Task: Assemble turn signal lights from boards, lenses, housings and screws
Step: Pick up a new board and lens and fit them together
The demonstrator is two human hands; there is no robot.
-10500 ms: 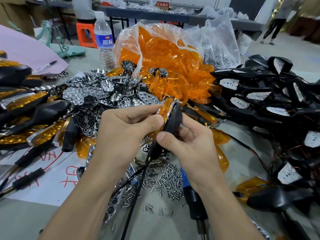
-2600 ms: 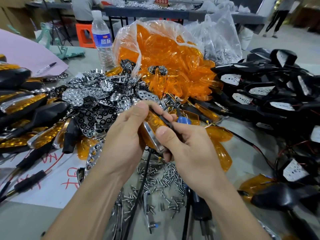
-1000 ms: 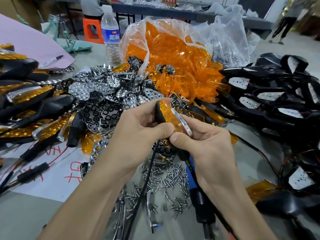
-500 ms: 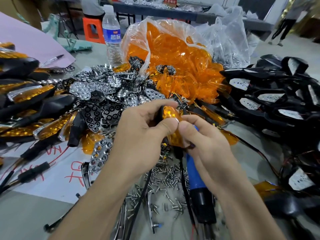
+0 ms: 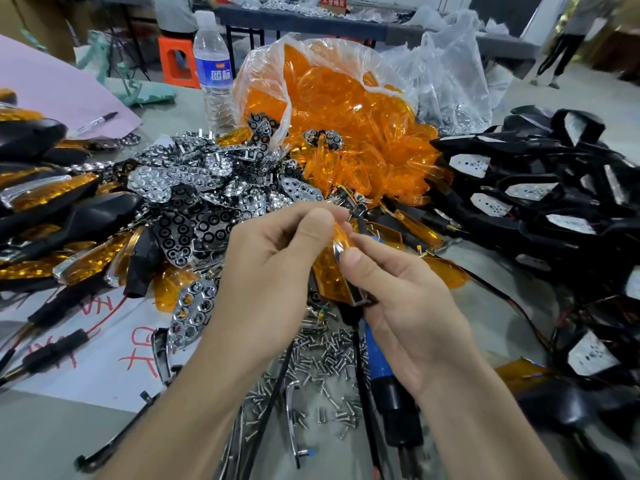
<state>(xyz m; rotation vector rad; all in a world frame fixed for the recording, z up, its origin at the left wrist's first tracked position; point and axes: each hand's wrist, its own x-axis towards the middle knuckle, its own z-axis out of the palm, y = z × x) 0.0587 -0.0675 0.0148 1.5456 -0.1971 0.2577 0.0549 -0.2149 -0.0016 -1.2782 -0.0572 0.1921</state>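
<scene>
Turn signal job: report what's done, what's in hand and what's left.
Done: finished lights piled at left. In hand: left hand and right hand grip one amber-lensed light. Left: many lensless housings at right, a bag of lenses, loose screws.

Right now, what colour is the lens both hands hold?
Translucent amber-orange lens, best seen in the head view.
</scene>
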